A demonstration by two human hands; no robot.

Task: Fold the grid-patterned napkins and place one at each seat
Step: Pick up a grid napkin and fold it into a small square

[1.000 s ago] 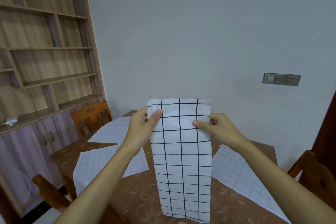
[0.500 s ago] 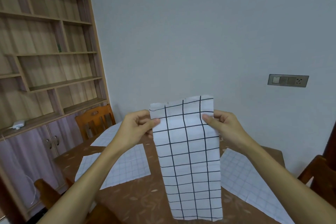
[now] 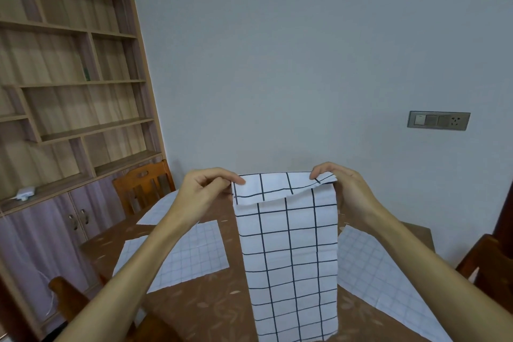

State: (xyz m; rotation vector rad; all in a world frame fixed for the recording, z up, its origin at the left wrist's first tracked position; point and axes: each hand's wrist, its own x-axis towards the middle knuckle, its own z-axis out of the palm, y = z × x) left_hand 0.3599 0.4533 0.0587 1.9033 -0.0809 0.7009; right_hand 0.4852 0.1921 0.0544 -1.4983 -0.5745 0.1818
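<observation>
A white napkin with a bold black grid hangs in the air as a long narrow strip in front of me. My left hand pinches its top left corner and my right hand pinches its top right corner. The top edge is bent over toward me into a short flap. Below, the strip reaches down to the brown table.
Three napkins with a fine grid lie flat on the table: one at left, one behind it, one at right. Wooden chairs stand at far left, near left and right. A shelf unit lines the left wall.
The napkin's top edge, upright before, is now bent over toward me as a flap. Both hands have shifted to the very top corners and sit slightly higher.
</observation>
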